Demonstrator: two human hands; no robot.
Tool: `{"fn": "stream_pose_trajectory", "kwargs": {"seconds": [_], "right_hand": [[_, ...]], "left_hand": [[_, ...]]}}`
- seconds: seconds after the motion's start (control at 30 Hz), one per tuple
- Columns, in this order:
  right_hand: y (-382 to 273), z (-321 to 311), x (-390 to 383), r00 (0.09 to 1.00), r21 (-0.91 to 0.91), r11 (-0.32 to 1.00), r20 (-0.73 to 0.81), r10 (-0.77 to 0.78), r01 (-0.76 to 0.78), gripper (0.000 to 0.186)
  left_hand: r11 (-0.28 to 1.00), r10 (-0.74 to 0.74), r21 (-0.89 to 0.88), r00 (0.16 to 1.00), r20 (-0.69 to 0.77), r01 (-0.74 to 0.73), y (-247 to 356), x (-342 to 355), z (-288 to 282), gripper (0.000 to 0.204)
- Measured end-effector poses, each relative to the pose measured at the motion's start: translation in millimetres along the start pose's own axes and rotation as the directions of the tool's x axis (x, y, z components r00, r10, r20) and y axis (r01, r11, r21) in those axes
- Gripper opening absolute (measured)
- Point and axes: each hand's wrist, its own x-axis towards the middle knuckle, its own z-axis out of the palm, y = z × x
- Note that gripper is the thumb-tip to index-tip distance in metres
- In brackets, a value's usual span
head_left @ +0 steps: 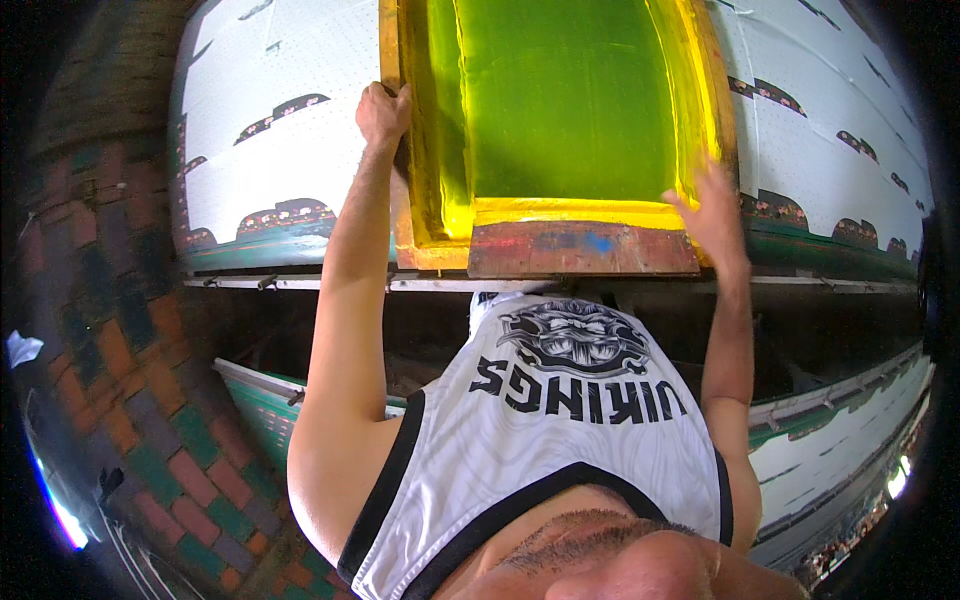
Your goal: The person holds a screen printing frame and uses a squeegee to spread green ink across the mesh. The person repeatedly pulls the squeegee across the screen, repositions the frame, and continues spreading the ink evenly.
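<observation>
A wooden printing frame [560, 150] with a yellow-green mesh lies flat on a long table [280, 150] covered in white fabric. Everything else is placed from that frame.

The left hand [383, 112] sits at the frame's left rail, near its far end. The fingers are curled tight over the top edge of the wood, so the hand has a firm hold on the rail, and the forearm runs straight down from it toward the body.

The right hand [712, 212] is at the frame's near right corner. Its fingers are spread wide and fairly straight, lying against the yellow edge of the mesh and the side rail. It seems to press on the frame more than clasp it, though the thumb side is hidden and I cannot tell if anything wraps under the wood.

The near rail of the frame is a bare plank [582, 250] stained with red and blue paint, lying between the two arms. To the left and right of the frame, rows of dark arched prints [285, 214] show on the white fabric. Below the frame's near edge a metal bar [300, 283] runs along the table front. Further below hangs the person's white sleeveless shirt [540, 430] with black trim. Left of the frame, beyond the table, is a brick floor [130, 400] in red, orange and green.
</observation>
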Motion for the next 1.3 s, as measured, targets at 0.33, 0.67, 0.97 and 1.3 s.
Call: {"fn": "stream_pose_trajectory", "kwargs": {"seconds": [0.33, 0.67, 0.97, 1.3], "right_hand": [[-124.9, 21.1, -42.8, 0.884, 0.011, 0.92, 0.27, -0.381, 0.393, 0.052], [-131.2, 82.6, -51.6, 0.965, -0.231, 0.942, -0.041, -0.26, 0.245, 0.053], [-143.6, 86.3, 150.3, 0.987, -0.233, 0.962, -0.047, -0.156, 0.141, 0.045], [-91.2, 49.5, 435.2, 0.992, -0.322, 0.939, 0.0, -0.129, 0.122, 0.019]], "left_hand": [[0.998, 0.022, -0.055, 1.0, 0.0, -0.022, 19.6, -1.4, -0.2, 0.064], [0.986, 0.09, -0.132, 0.991, -0.097, -0.103, 24.7, 3.4, 5.7, 0.055], [0.987, 0.063, -0.143, 0.994, -0.088, -0.075, 25.1, 6.6, 9.7, 0.052], [0.99, 0.058, -0.126, 0.995, -0.077, -0.068, 31.4, 12.0, 8.0, 0.04]]}}
